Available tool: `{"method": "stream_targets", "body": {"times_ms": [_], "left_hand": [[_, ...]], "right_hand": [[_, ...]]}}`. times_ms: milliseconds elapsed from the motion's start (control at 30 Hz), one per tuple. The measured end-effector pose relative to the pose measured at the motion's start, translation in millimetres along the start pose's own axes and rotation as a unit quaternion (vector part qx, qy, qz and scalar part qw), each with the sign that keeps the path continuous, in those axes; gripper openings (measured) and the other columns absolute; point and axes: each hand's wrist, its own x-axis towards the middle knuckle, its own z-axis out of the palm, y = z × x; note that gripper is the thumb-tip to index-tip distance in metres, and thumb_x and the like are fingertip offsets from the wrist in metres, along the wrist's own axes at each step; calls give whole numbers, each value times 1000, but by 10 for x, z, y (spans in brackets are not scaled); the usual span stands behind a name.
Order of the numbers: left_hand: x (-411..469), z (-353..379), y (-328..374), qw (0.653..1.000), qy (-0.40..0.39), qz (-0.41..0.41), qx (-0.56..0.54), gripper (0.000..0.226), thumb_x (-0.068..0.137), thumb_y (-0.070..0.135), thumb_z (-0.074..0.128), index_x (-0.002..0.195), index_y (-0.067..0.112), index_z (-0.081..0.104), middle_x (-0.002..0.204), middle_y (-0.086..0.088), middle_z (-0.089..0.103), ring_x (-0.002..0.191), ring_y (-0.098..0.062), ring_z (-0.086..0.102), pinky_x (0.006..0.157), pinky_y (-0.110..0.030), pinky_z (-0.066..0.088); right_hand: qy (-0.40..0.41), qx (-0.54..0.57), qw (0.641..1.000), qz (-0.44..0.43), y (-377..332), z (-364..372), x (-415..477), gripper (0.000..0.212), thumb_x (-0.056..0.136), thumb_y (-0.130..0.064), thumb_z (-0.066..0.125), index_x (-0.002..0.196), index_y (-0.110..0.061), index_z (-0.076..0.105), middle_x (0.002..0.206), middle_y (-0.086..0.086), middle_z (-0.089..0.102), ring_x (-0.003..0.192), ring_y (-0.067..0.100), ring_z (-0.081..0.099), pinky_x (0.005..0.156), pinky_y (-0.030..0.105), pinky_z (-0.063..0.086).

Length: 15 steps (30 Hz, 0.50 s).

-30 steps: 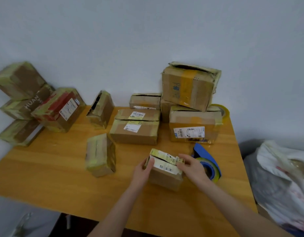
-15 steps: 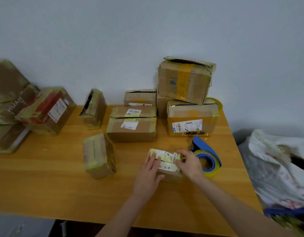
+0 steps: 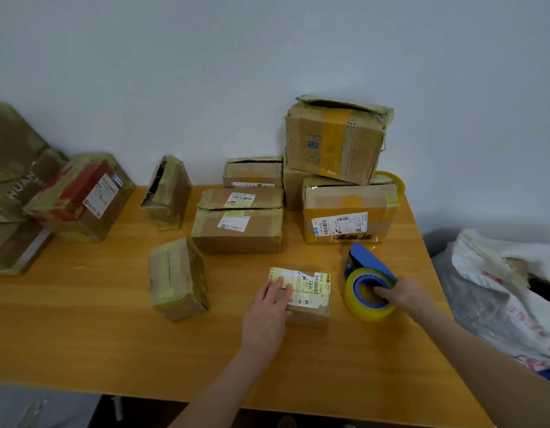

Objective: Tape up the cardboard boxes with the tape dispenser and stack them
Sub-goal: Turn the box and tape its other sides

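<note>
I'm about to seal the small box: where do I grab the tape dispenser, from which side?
Grip the blue frame over the roll, from the right: the tape dispenser lies with its open core toward the person, and fingers of the right hand reach into it.

Head-worn view, down onto table [image 3: 82,335]

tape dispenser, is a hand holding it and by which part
Yes: the right hand grips the tape dispenser at its roll end, fingers in the core. The left hand presses flat on the small box.
</note>
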Motion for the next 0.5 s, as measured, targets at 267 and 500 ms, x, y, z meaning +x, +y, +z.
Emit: {"method": "stream_targets", "body": {"times_ms": [267,500], "left_hand": [[-8,-13,-99,1000,2,22,6,52,102,34,39,151,36,20,159,13,13,145,-13,11,102,-23,44],[-12,-25,-78,1000,12,16,-6,53,101,34,42,150,37,22,158,13,17,144,-13,14,104,-23,42]], "right_hand": [[-49,121,991,9,-152,-13,116,34,81,-8,69,63,-12,40,56,4,36,48,17,33,48,30,26],[-145,310,939,33,-259,-55,4,57,77,-34,79,119,-4,54,109,13,64,93,29,63,74,40,52]]}}
